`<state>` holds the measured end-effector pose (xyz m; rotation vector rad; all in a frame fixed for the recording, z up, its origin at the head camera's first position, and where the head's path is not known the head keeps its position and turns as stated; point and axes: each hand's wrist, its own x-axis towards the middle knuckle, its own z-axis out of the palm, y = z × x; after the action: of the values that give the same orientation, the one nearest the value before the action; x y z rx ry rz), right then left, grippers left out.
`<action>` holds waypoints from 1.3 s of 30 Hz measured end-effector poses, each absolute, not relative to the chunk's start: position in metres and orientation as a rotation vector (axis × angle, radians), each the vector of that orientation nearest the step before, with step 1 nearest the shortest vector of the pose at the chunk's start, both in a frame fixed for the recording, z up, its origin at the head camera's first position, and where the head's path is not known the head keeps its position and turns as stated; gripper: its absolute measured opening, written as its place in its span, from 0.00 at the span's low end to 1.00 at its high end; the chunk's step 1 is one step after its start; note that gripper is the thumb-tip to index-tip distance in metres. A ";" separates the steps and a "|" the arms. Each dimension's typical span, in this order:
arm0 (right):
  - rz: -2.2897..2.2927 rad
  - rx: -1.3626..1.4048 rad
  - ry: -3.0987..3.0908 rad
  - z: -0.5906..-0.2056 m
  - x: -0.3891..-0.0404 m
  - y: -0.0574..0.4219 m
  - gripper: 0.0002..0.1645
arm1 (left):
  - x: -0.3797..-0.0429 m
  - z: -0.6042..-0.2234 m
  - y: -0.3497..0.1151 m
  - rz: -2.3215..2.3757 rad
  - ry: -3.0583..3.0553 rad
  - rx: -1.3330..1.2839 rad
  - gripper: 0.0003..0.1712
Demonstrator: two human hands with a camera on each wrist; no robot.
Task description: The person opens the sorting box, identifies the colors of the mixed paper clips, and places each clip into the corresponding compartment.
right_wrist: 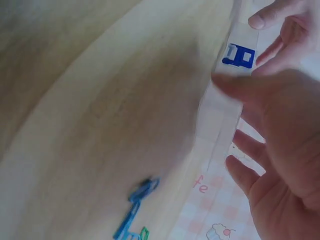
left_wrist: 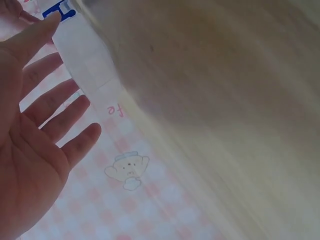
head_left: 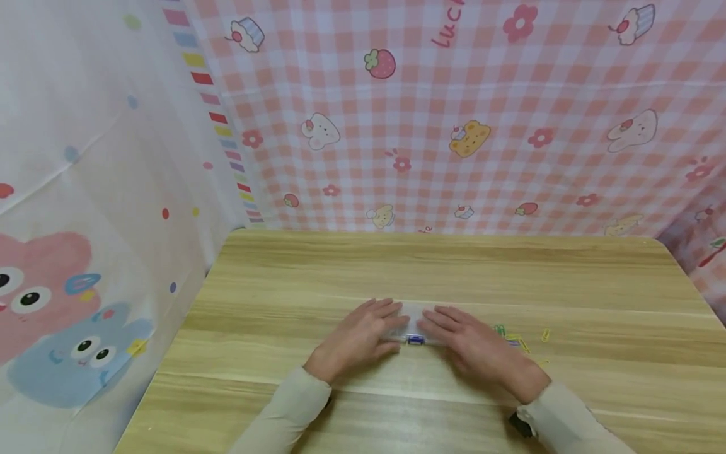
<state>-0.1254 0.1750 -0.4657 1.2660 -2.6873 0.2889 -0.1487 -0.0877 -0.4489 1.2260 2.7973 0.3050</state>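
A clear plastic box [head_left: 415, 313] with a blue latch [head_left: 416, 340] on its front side lies on the wooden table, between and under both hands. My left hand [head_left: 363, 329] rests on its left part, fingers extended over the lid. In the left wrist view the left thumb reaches the blue latch [left_wrist: 65, 11], with the fingers spread along the box. My right hand [head_left: 476, 343] lies over the right part, fingers stretched across the top. Its thumb is at the front side, close beside the latch [right_wrist: 242, 56] in the right wrist view. The hands hide both ends of the box.
Just right of the right hand lie several loose paper clips, among them a green paper clip [head_left: 500, 330] and a yellow paper clip [head_left: 546, 335]. A blue paper clip [right_wrist: 144, 189] shows in the right wrist view. Behind the table [head_left: 397, 268] hangs a pink checked curtain [head_left: 431, 94].
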 end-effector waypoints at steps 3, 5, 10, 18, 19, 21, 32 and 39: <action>0.302 1.246 -2.714 -0.465 -0.127 0.173 0.35 | -0.149 -0.449 -0.086 0.278 2.815 1.257 0.30; 0.323 1.246 -2.738 -0.464 -0.128 0.172 0.35 | -0.150 -0.450 -0.084 0.263 2.829 1.291 0.30; 0.450 1.253 -2.757 -0.461 -0.131 0.174 0.33 | -0.153 -0.454 -0.081 0.258 2.875 1.378 0.29; 0.506 1.248 -2.772 -0.456 -0.133 0.173 0.32 | -0.157 -0.458 -0.077 0.276 2.986 1.482 0.21; 0.499 1.243 -2.770 -0.456 -0.132 0.171 0.32 | -0.157 -0.458 -0.077 0.275 2.993 1.488 0.20; 0.475 1.229 -2.751 -0.456 -0.132 0.168 0.31 | -0.158 -0.459 -0.076 0.264 2.999 1.491 0.20; 0.349 1.133 -2.561 -0.464 -0.132 0.151 0.27 | -0.163 -0.457 -0.072 0.182 3.041 1.490 0.23; 0.392 1.045 -2.488 -0.465 -0.135 0.145 0.22 | -0.165 -0.456 -0.069 0.179 3.036 1.482 0.23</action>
<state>-0.1349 0.1453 -0.4648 1.0454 -2.4881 0.3918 -0.1651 -0.0690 -0.4559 1.4816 3.0360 0.1787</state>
